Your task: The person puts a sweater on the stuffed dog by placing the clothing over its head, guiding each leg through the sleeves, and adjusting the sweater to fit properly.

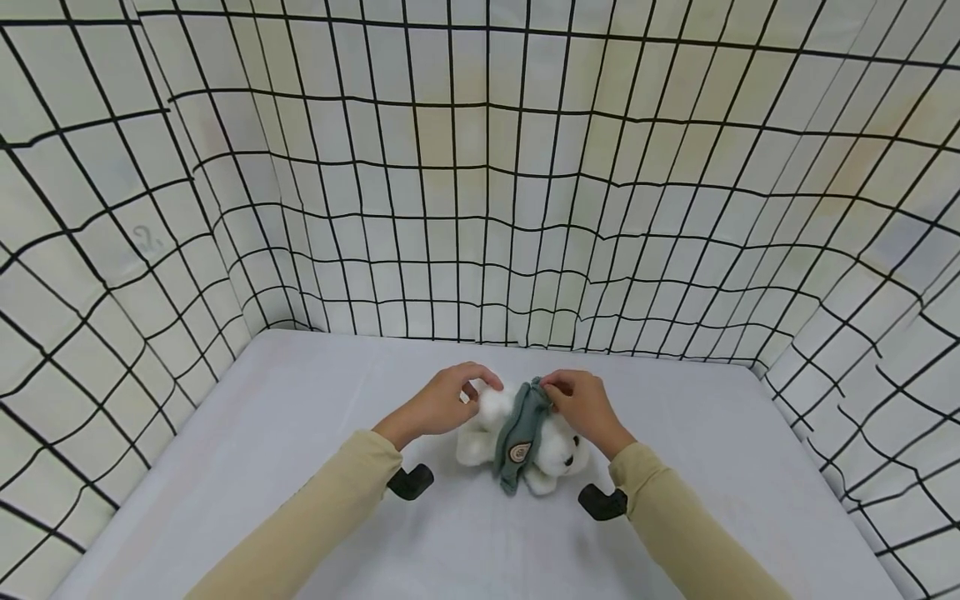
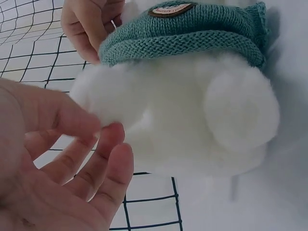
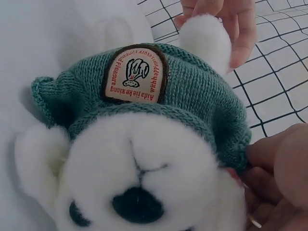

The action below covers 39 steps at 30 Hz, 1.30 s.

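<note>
A white plush bear lies on the white table with its head to the right. Around its body is a green knit sweater with a round-topped printed patch. My right hand pinches the sweater's far edge between thumb and fingers, beside the bear's head. At the other end my left hand holds the bear's far leg, thumb on one side and fingers curled loosely on the other. The near leg lies free. The bear's nose shows in the right wrist view.
White walls covered by black netting rise behind and at both sides of the table. Black curved pieces stick out by each wrist, one near the left sleeve and one near the right sleeve.
</note>
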{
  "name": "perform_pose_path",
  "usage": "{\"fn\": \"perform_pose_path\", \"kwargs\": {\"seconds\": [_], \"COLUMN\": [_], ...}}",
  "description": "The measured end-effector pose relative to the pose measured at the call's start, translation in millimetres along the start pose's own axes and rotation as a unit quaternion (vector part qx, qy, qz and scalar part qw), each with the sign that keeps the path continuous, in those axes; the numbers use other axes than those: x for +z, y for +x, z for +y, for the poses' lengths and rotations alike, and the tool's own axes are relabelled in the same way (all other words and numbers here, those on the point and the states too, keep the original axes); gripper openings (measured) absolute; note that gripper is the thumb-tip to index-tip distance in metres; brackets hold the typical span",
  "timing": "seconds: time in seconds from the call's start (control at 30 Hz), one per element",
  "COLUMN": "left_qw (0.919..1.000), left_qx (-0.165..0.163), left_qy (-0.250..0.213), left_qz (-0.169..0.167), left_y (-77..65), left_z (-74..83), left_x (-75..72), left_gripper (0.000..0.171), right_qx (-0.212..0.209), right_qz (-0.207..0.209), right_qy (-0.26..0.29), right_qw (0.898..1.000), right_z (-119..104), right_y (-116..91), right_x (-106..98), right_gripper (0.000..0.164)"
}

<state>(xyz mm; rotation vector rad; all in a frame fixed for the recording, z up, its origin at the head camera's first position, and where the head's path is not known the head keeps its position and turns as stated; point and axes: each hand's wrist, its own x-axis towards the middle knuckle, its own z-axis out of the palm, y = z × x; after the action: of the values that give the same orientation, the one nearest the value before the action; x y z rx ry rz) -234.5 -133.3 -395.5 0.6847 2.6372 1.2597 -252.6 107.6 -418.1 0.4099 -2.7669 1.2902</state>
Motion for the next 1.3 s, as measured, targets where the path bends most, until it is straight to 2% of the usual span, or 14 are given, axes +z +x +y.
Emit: {"fn": "perform_pose_path", "kwargs": {"seconds": [0.23,0.37,0.53,0.67,0.8,0.97,1.1,1.3], "left_qw": [0.9989,0.9983,0.9976,0.9987,0.9993,0.9996,0.9993,0.9983], "left_qx": [0.042,0.049,0.059,0.04,0.023,-0.002,-0.02,-0.017], "left_qy": [0.02,0.029,0.037,0.03,0.026,0.028,0.031,0.048], "left_qz": [-0.009,-0.013,-0.008,-0.013,-0.013,-0.001,0.008,0.03], "left_y": [-0.9,-1.5,-1.3,0.5,2.4,4.7,6.7,10.7], "left_z": [-1.6,-1.7,-0.9,0.9,3.4,3.2,0.8,1.0], "left_x": [-1.8,-1.9,-1.2,0.5,3.0,6.7,9.1,13.9], "left_gripper": [0.038,0.035,0.031,0.029,0.026,0.024,0.023,0.018], "right_qx": [0.015,0.019,0.028,0.023,0.012,-0.017,-0.018,-0.023], "right_qz": [-0.016,-0.045,-0.055,-0.053,-0.044,-0.033,-0.023,-0.024], "right_qy": [-0.055,-0.071,-0.093,-0.119,-0.127,-0.111,-0.091,-0.059], "right_qw": [0.998,0.996,0.994,0.991,0.991,0.993,0.995,0.998], "right_z": [-6.6,-10.5,-12.4,-11.3,-9.4,-2.5,0.1,5.0], "right_y": [0.9,0.2,-2.1,-5.9,-9.3,-12.3,-14.9,-16.6], "right_x": [3.5,5.0,7.5,10.8,13.9,15.7,14.4,14.2], "right_gripper": [0.007,0.004,0.006,0.007,0.016,0.013,0.019,0.028]}}
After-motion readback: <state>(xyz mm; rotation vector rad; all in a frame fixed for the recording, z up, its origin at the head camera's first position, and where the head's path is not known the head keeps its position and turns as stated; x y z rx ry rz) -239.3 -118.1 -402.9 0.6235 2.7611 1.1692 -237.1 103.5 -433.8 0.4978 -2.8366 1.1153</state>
